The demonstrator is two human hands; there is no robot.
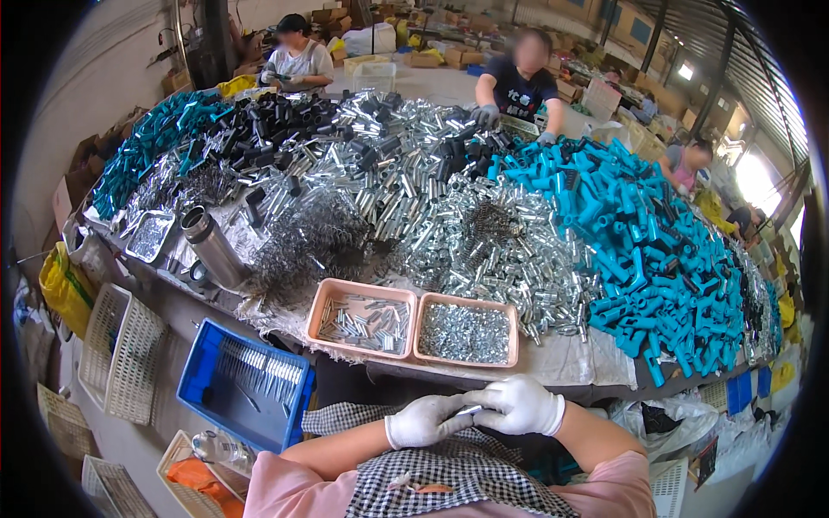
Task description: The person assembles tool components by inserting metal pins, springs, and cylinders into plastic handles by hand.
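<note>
My left hand (427, 420) and my right hand (521, 406), both in white gloves, meet in front of my checked apron at the table's near edge. Their fingers are closed together around a small silvery metal part (470, 410). Most of it is hidden by the gloves, so its exact kind does not show. Just beyond the hands stand two pink trays. The left tray (316, 338) contains slim metal pins (367, 324); the right tray (513, 354) is filled with tiny metal pieces (465, 333).
Heaped on the table are springs (315, 229), metal tubes (393, 194) and teal plastic handles (639, 250). A steel flask (214, 250) stands at the left. Below it are a blue crate (194, 380) and a white basket (129, 354). Several people work around the table.
</note>
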